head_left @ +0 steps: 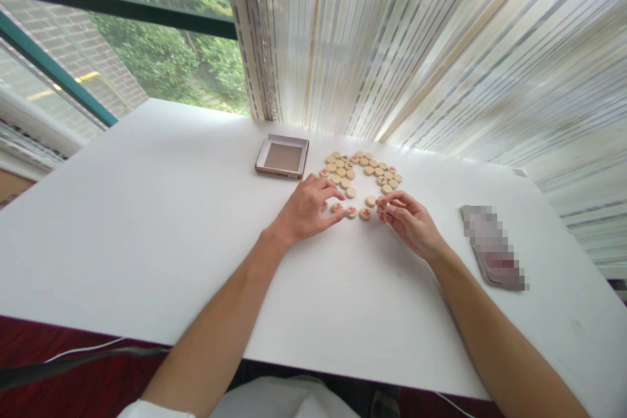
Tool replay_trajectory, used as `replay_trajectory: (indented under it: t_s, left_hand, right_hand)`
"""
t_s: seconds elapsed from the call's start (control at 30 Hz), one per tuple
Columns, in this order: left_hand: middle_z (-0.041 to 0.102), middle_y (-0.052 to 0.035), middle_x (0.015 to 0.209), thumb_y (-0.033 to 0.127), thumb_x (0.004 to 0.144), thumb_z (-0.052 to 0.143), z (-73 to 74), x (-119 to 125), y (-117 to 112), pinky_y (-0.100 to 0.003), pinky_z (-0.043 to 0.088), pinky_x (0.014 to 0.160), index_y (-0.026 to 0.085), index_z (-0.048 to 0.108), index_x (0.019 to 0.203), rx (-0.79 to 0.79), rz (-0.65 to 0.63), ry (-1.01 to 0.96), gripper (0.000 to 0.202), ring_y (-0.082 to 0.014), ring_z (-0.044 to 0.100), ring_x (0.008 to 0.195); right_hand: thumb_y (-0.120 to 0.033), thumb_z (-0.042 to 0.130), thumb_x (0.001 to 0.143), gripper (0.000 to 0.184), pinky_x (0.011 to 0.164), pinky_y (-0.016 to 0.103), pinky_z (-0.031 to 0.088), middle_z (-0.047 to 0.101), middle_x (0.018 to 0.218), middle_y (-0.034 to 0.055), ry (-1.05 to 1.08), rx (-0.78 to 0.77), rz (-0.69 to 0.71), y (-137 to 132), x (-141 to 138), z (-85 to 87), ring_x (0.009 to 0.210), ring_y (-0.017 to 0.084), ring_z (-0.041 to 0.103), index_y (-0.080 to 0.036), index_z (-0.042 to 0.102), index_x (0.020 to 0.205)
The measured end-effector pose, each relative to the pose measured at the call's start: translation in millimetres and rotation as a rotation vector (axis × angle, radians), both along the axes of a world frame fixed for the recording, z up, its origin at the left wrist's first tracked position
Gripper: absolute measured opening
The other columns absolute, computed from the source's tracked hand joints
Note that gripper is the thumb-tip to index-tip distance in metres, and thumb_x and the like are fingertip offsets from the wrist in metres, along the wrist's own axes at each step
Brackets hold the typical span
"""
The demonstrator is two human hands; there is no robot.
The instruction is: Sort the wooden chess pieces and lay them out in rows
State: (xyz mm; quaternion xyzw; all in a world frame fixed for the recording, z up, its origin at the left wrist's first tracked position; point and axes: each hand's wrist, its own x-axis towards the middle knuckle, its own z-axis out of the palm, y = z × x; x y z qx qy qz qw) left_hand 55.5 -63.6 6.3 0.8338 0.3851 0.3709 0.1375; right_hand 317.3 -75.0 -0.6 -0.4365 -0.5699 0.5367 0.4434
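Note:
Round wooden Chinese chess pieces (340, 172) lie in a loose ring on the white table, most with plain faces up and some showing red or black characters. Along the near side runs a row of red-marked pieces (365, 213). Over the left end of that row is my left hand (312, 208), thumb and fingers apart, its thumb tip close to a red piece (352, 212). At the right end my right hand (409, 219) pinches a chess piece (383, 207) between thumb and fingers, with another red piece partly hidden just below it.
A shallow open box (283, 156) stands behind my left hand. To the right lies a flat, blurred-out object (494, 248). A striped curtain (362, 46) hangs along the table's (147, 222) far edge, with a window at the left.

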Motion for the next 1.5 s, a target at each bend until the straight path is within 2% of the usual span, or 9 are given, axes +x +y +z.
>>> replay_trajectory:
  t_s: [0.23, 0.43, 0.53, 0.67, 0.8, 0.97, 1.2, 1.5]
  left_hand:
    - [0.070, -0.0058, 0.105, 0.038, 0.087, 0.071, 1.9, 0.1, -0.8, -0.043, 0.046, 0.101, 0.022, 0.071, 0.099, -0.001, 0.004, 0.007, 0.019, -0.0250, 0.058, 0.106]
    - [0.070, -0.0056, 0.103, 0.037, 0.087, 0.071, 1.7, 1.3, -1.7, -0.041, 0.046, 0.101, 0.021, 0.071, 0.098, 0.024, -0.009, -0.019, 0.019, -0.0237, 0.058, 0.104]
    - [0.070, -0.0056, 0.102, 0.038, 0.086, 0.072, 1.8, 2.4, -2.3, -0.041, 0.047, 0.099, 0.020, 0.071, 0.099, 0.031, -0.026, -0.031, 0.021, -0.0238, 0.058, 0.104]
    - [0.071, -0.0052, 0.105, 0.035, 0.085, 0.074, 2.7, 3.3, -2.9, -0.041, 0.046, 0.101, 0.021, 0.070, 0.104, 0.027, -0.069, -0.051, 0.025, -0.0235, 0.058, 0.105]
    - [0.072, -0.0049, 0.104, 0.035, 0.080, 0.079, 3.4, 3.8, -4.3, -0.042, 0.046, 0.102, 0.021, 0.069, 0.109, 0.002, -0.110, -0.077, 0.034, -0.0237, 0.058, 0.105]
    - [0.071, -0.0042, 0.102, 0.034, 0.080, 0.080, 3.5, 7.9, -9.5, -0.033, 0.052, 0.088, 0.021, 0.068, 0.112, -0.120, -0.162, -0.144, 0.036, -0.0180, 0.062, 0.090]
    - [0.072, -0.0005, 0.095, 0.025, 0.084, 0.075, 2.2, 14.3, -14.3, -0.024, 0.051, 0.074, 0.021, 0.070, 0.104, -0.227, -0.190, -0.187, 0.020, -0.0116, 0.063, 0.077]
    - [0.075, 0.0004, 0.091, 0.027, 0.086, 0.074, 1.2, 15.9, -14.6, -0.024, 0.050, 0.070, 0.022, 0.072, 0.103, -0.343, -0.202, -0.241, 0.018, -0.0120, 0.065, 0.075]
  right_hand:
    - [-0.033, 0.070, 0.082, 0.019, 0.072, 0.035, 0.050, 0.067, 0.099, 0.0029, 0.017, -0.020, -0.003, -0.5, 0.1, 2.3, 0.072, 0.015, 0.057, -0.026, 0.062, 0.097]
    - [-0.041, 0.075, 0.082, 0.031, 0.074, 0.035, 0.052, 0.071, 0.102, 0.0060, -0.010, -0.025, 0.004, -3.5, -4.9, 4.3, 0.078, 0.017, 0.062, -0.025, 0.064, 0.107]
    - [-0.039, 0.076, 0.084, 0.030, 0.076, 0.033, 0.053, 0.073, 0.098, 0.0046, 0.028, -0.008, 0.017, -5.8, -9.1, 4.7, 0.080, 0.017, 0.065, -0.026, 0.066, 0.109]
    - [-0.034, 0.078, 0.084, 0.022, 0.073, 0.031, 0.054, 0.073, 0.089, 0.0005, 0.105, 0.009, 0.002, -8.2, -13.5, 4.3, 0.075, 0.015, 0.066, -0.028, 0.068, 0.103]
    - [-0.035, 0.079, 0.083, 0.021, 0.069, 0.030, 0.054, 0.073, 0.084, -0.0001, 0.071, 0.046, -0.033, -10.8, -18.4, 3.8, 0.070, 0.014, 0.065, -0.026, 0.071, 0.101]
    - [-0.038, 0.079, 0.082, 0.024, 0.069, 0.030, 0.056, 0.075, 0.090, 0.0033, -0.062, 0.052, -0.034, -16.0, -29.3, 1.8, 0.072, 0.015, 0.067, -0.022, 0.073, 0.100]
    - [-0.038, 0.079, 0.082, 0.022, 0.066, 0.027, 0.056, 0.074, 0.083, 0.0017, -0.060, 0.092, -0.016, -20.5, -35.6, -1.7, 0.070, 0.015, 0.067, -0.022, 0.065, 0.088]
    - [-0.041, 0.072, 0.089, 0.019, 0.069, 0.030, 0.056, 0.076, 0.087, 0.0035, -0.175, 0.174, -0.067, -21.5, -33.3, 0.8, 0.071, 0.015, 0.066, -0.022, 0.073, 0.092]
